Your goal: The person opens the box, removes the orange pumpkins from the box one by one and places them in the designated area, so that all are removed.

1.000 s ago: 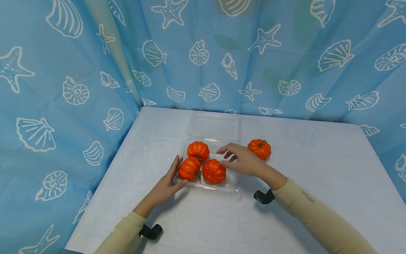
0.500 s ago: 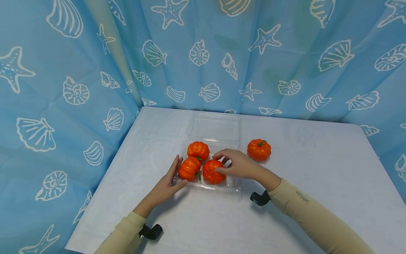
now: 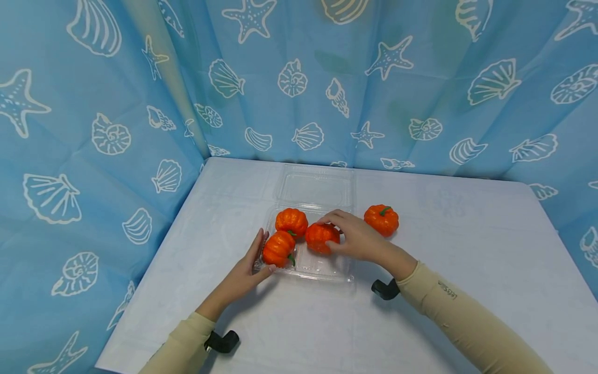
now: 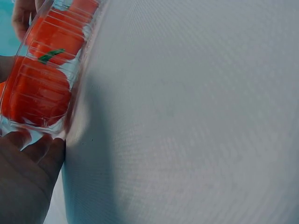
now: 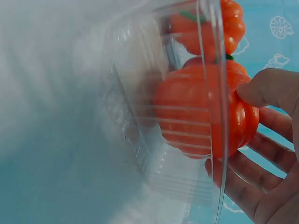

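Note:
My right hand [image 3: 356, 236] grips a small orange pumpkin [image 3: 320, 239], thumb on its near side and fingers round the far side. This pumpkin [image 5: 187, 112] is seen through the plastic wall in the right wrist view. It is in the right part of a clear hinged plastic container [image 3: 322, 270]. Two more pumpkins, a rear one [image 3: 291, 222] and a front one [image 3: 279, 249], fill the container's left side. My left hand [image 3: 242, 278] rests against the left end, fingers along the side and thumb at the front corner. Its fingers [image 4: 49, 151] touch the wall in the left wrist view.
The container's lid [image 3: 316, 188] lies folded back behind the base. Another orange pumpkin [image 3: 381, 219] with a green stem stands on the white table [image 3: 444, 249], right of the container. A blue curtain [image 3: 299, 93] with shell prints hangs behind and at the left.
My right hand has closed round the right-hand pumpkin and shifted it back and slightly right inside the container. The left hand has stayed at the left end.

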Action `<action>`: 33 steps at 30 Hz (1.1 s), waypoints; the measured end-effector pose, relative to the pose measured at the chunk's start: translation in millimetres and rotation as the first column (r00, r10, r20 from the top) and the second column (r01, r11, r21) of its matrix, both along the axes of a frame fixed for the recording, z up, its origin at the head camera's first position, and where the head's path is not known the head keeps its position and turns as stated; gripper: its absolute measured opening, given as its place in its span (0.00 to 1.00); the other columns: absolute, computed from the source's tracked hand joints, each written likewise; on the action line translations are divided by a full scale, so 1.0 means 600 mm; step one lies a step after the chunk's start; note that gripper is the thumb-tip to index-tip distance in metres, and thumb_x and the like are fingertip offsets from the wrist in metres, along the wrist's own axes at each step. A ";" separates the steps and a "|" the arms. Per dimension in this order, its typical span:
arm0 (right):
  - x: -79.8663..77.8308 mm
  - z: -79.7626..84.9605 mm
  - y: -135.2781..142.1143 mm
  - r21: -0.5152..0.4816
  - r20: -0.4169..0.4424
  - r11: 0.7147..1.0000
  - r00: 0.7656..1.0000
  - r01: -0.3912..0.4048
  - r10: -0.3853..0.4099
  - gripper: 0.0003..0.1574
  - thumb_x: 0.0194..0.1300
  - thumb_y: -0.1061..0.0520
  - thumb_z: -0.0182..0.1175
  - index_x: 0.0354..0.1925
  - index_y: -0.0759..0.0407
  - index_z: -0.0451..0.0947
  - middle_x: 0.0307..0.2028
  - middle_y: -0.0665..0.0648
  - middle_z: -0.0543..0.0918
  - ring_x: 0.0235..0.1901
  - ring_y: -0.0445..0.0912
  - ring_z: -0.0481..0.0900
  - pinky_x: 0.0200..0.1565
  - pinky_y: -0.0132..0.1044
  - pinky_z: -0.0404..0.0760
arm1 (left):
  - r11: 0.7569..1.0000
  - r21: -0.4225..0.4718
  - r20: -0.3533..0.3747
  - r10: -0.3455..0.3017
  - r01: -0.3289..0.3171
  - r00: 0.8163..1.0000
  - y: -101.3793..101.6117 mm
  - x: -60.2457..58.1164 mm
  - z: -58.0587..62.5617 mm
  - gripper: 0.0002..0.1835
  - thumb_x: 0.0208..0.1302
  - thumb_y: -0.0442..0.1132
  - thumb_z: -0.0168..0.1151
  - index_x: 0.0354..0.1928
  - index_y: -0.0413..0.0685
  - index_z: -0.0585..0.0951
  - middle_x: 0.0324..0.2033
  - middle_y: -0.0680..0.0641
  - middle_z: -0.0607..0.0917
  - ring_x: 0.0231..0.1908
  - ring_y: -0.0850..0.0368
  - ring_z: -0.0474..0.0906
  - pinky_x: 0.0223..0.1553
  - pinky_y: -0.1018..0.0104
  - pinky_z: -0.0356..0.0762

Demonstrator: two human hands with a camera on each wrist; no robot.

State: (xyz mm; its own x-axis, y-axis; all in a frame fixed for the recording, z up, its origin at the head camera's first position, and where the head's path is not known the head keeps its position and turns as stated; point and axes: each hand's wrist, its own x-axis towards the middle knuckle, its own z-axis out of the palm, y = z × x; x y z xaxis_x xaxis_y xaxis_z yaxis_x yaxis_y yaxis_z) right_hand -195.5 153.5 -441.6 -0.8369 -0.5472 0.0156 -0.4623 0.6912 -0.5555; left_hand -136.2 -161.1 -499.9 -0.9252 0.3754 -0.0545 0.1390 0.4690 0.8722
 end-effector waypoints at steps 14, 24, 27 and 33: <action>0.000 0.002 0.007 -0.011 0.032 0.999 0.999 -0.043 0.044 0.25 0.66 0.48 0.70 0.60 0.46 0.79 0.58 0.50 0.80 0.55 0.48 0.77 0.54 0.47 0.83 | 1.000 0.013 0.010 -0.006 0.006 1.000 0.001 -0.001 0.001 0.51 0.71 0.45 0.64 0.83 0.52 0.40 0.80 0.47 0.51 0.78 0.45 0.49 0.75 0.44 0.50; -0.001 0.005 0.002 -0.061 0.159 0.998 0.987 0.026 -0.016 0.30 0.63 0.45 0.72 0.60 0.51 0.77 0.56 0.52 0.81 0.55 0.49 0.78 0.56 0.49 0.83 | 1.000 0.002 0.018 -0.007 0.007 1.000 -0.002 0.000 0.000 0.52 0.70 0.48 0.64 0.83 0.54 0.39 0.80 0.51 0.51 0.78 0.48 0.50 0.75 0.46 0.52; -0.001 0.004 0.002 -0.029 0.173 0.999 0.985 0.020 -0.015 0.34 0.62 0.41 0.72 0.61 0.53 0.77 0.57 0.53 0.81 0.55 0.50 0.78 0.56 0.48 0.83 | 1.000 0.008 0.013 -0.012 0.012 1.000 -0.002 0.000 -0.001 0.52 0.70 0.48 0.64 0.83 0.53 0.39 0.80 0.50 0.51 0.78 0.47 0.50 0.74 0.45 0.52; -0.001 0.003 0.001 0.008 0.194 1.000 0.981 0.006 -0.007 0.30 0.62 0.39 0.71 0.58 0.50 0.81 0.53 0.50 0.82 0.53 0.47 0.79 0.54 0.44 0.84 | 1.000 0.011 0.014 -0.015 0.014 1.000 -0.002 -0.001 -0.001 0.52 0.70 0.49 0.64 0.83 0.53 0.39 0.81 0.49 0.50 0.78 0.46 0.49 0.74 0.44 0.53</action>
